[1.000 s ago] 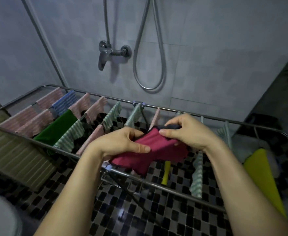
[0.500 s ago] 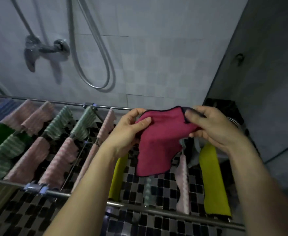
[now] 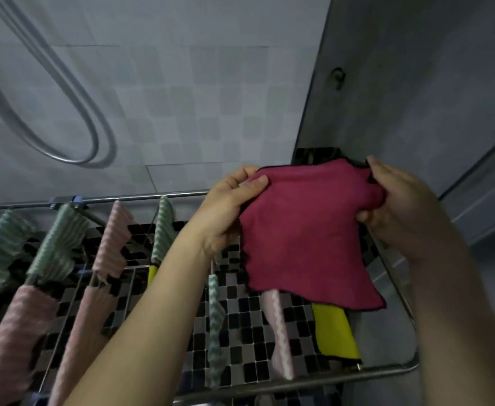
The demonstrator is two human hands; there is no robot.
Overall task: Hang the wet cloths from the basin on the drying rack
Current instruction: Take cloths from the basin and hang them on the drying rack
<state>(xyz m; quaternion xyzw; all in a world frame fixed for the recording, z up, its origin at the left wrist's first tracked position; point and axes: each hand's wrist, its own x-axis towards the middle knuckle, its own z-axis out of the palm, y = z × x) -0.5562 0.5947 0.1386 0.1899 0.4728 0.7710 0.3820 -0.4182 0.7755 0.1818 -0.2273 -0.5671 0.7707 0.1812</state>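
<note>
Left hand [image 3: 228,206] and right hand [image 3: 398,206] each pinch a top corner of the magenta cloth [image 3: 307,235] (spread open) above the drying rack [image 3: 299,380].

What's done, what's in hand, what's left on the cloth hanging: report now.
Done: striped pink and green cloths and a yellow cloth already hang on the drying rack. In hand: the left hand and right hand hold a magenta cloth spread by its top corners above the rack's right end, not yet draped. Left: the basin is out of view, so remaining cloths are unknown.
</note>
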